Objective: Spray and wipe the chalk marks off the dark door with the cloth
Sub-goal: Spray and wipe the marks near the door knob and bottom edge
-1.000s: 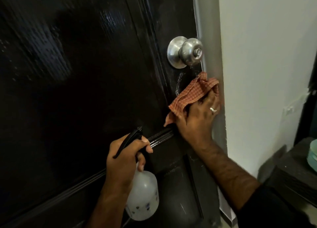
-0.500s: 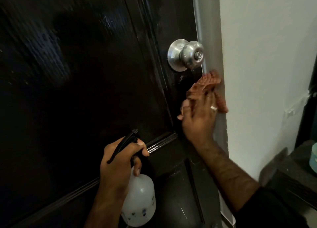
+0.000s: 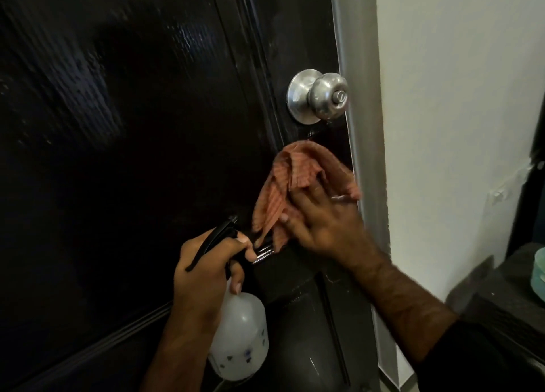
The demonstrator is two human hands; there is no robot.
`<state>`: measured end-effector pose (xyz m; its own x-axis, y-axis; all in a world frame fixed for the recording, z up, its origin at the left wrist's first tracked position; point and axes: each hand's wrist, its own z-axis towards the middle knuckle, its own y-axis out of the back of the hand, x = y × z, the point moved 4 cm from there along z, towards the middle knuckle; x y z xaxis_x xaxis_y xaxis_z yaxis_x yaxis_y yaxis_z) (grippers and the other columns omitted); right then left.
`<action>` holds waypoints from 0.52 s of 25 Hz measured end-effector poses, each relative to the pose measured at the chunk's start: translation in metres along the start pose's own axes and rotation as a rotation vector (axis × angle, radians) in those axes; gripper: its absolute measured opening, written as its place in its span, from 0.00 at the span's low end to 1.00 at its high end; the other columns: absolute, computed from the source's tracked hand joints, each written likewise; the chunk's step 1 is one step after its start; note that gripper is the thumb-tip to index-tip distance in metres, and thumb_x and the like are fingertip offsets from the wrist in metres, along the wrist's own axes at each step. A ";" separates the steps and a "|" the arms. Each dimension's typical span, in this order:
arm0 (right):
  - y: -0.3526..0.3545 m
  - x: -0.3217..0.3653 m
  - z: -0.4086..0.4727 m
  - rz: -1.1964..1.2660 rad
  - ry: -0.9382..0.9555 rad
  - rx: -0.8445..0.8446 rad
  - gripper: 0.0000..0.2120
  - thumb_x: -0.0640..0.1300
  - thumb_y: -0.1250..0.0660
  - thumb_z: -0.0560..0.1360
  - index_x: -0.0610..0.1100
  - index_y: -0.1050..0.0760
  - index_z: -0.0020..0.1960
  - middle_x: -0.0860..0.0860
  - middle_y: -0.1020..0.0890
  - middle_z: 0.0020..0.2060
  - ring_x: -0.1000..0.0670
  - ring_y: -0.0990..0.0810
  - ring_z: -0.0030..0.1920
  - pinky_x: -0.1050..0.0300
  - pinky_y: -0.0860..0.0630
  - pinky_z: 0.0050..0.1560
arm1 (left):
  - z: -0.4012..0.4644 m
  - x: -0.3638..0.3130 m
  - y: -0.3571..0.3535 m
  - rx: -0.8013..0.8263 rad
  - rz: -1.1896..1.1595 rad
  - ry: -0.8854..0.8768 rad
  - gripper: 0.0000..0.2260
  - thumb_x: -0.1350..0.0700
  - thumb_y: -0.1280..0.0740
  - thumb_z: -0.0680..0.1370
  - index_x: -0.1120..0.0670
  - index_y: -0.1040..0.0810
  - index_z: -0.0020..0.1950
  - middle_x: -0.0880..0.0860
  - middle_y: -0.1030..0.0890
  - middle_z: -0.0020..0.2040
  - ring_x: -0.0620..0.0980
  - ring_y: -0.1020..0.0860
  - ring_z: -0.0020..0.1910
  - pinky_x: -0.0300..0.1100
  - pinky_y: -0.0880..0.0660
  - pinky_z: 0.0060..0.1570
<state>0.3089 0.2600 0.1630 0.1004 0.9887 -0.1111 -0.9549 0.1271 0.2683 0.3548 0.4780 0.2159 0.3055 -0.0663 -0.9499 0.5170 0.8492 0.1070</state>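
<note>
Right hand (image 3: 321,217) presses the cloth (image 3: 290,185) flat against the door (image 3: 132,141), fingers spread over the bunched fabric, just below the knob (image 3: 320,97) at about six o'clock from it. Half a second ago that cloth was crowded up against the frame (image 3: 361,156) at three o'clock; now it has swept back toward nine o'clock and down, its loose tail hanging over the moulding. So the wipe is on a return stroke, working side to side across the strip under the knob. A few pale flecks show just under the knob at twelve o'clock from the cloth; whether that is chalk or wet glare I cannot tell, but it looks like the patch to hit next.

Left hand (image 3: 206,270) grips the spray bottle (image 3: 240,332) by its neck, thumb over the black trigger head, at seven o'clock from the cloth, nozzle aimed up at the door. It has barely shifted and looks ready, not spraying.
</note>
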 end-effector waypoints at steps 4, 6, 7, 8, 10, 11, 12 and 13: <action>0.017 -0.019 0.013 0.116 -0.759 -0.181 0.26 0.59 0.34 0.81 0.42 0.24 0.71 0.37 0.28 0.73 0.37 0.31 0.72 0.38 0.33 0.73 | 0.006 -0.007 0.002 0.028 0.025 -0.028 0.09 0.63 0.34 0.80 0.67 0.20 0.44 0.66 0.19 0.40 0.55 0.31 0.24 0.44 0.34 0.28; 0.013 0.012 0.017 0.013 -0.311 -0.085 0.26 0.60 0.32 0.80 0.43 0.22 0.69 0.38 0.27 0.70 0.37 0.29 0.70 0.37 0.31 0.70 | 0.008 -0.010 0.002 0.024 0.014 -0.028 0.09 0.63 0.34 0.80 0.67 0.20 0.44 0.67 0.19 0.40 0.55 0.31 0.24 0.44 0.35 0.28; 0.015 0.015 0.020 -0.027 -0.166 -0.039 0.27 0.63 0.34 0.80 0.45 0.23 0.70 0.40 0.27 0.71 0.37 0.28 0.69 0.36 0.31 0.69 | 0.010 -0.012 0.002 0.016 0.007 -0.028 0.09 0.63 0.34 0.80 0.66 0.20 0.43 0.68 0.19 0.40 0.55 0.31 0.24 0.45 0.35 0.29; 0.016 0.006 0.023 -0.032 -0.188 -0.033 0.28 0.64 0.35 0.80 0.46 0.24 0.72 0.41 0.28 0.72 0.38 0.29 0.71 0.36 0.32 0.70 | 0.011 -0.014 0.003 0.004 0.005 -0.030 0.09 0.63 0.34 0.80 0.66 0.19 0.43 0.67 0.18 0.40 0.55 0.31 0.23 0.45 0.35 0.29; 0.016 -0.003 0.032 0.093 -0.476 -0.109 0.29 0.60 0.34 0.81 0.44 0.25 0.74 0.39 0.32 0.77 0.36 0.33 0.77 0.35 0.36 0.76 | 0.013 -0.019 0.004 -0.017 0.013 -0.041 0.09 0.62 0.33 0.80 0.64 0.19 0.43 0.65 0.18 0.40 0.54 0.31 0.23 0.46 0.35 0.29; 0.011 0.004 0.034 0.141 -0.524 -0.104 0.30 0.58 0.34 0.81 0.40 0.26 0.76 0.37 0.35 0.80 0.35 0.36 0.80 0.34 0.39 0.78 | 0.013 -0.022 0.005 -0.024 0.014 -0.046 0.09 0.62 0.33 0.80 0.63 0.18 0.42 0.65 0.18 0.39 0.54 0.31 0.23 0.46 0.35 0.29; 0.004 0.018 0.033 0.148 -0.441 -0.070 0.31 0.56 0.35 0.82 0.37 0.28 0.77 0.36 0.36 0.81 0.34 0.37 0.81 0.35 0.42 0.81 | 0.013 -0.025 0.005 -0.029 0.012 -0.049 0.09 0.62 0.33 0.80 0.63 0.18 0.42 0.65 0.18 0.39 0.54 0.31 0.23 0.46 0.35 0.28; 0.001 0.031 0.032 0.117 -0.301 -0.026 0.31 0.56 0.37 0.84 0.36 0.31 0.80 0.37 0.37 0.82 0.34 0.37 0.81 0.38 0.47 0.83 | 0.013 -0.028 0.007 -0.032 0.009 -0.056 0.09 0.61 0.32 0.80 0.62 0.17 0.42 0.64 0.17 0.39 0.54 0.31 0.23 0.46 0.34 0.28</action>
<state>0.3196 0.2930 0.1905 0.0639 0.9760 0.2080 -0.9714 0.0130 0.2372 0.3604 0.4784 0.2471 0.3544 -0.0869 -0.9310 0.4886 0.8661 0.1051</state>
